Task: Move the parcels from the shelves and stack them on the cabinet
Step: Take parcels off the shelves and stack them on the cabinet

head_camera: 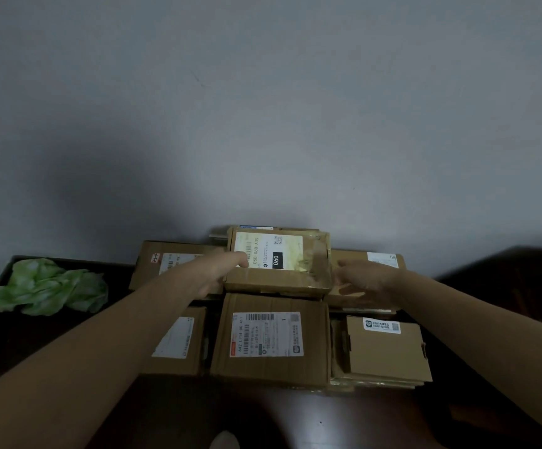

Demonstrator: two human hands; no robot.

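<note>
- Front row, nearest the onlooker: three brown parcels lie flat on the dark cabinet (36,338). The front centre parcel (273,367) shows a white barcode label. The front left parcel (179,361) is partly hidden under a forearm, and the front right parcel (389,354) rests on a flatter cardboard pile.
- Just behind them, both bare arms reach over the front row to the top parcel (282,280), a taped box labelled "060". It sits raised above the row in front, in the middle of the pile and close to the wall.
- The left hand (211,273) holds that box at its left edge, thumb laid on the label, the other fingers down the side and mostly out of sight.
- The right hand (363,277) is at the box's right side, fingers stretched and spread; whether they touch the cardboard cannot be told.
- Flanking the top box, lower down, lie a back left parcel (162,257) and a back right parcel (383,257).
- Off to the left, well apart from the pile, lies a crumpled green sheet (49,286).
- Behind everything stands a plain grey wall (263,108).
</note>
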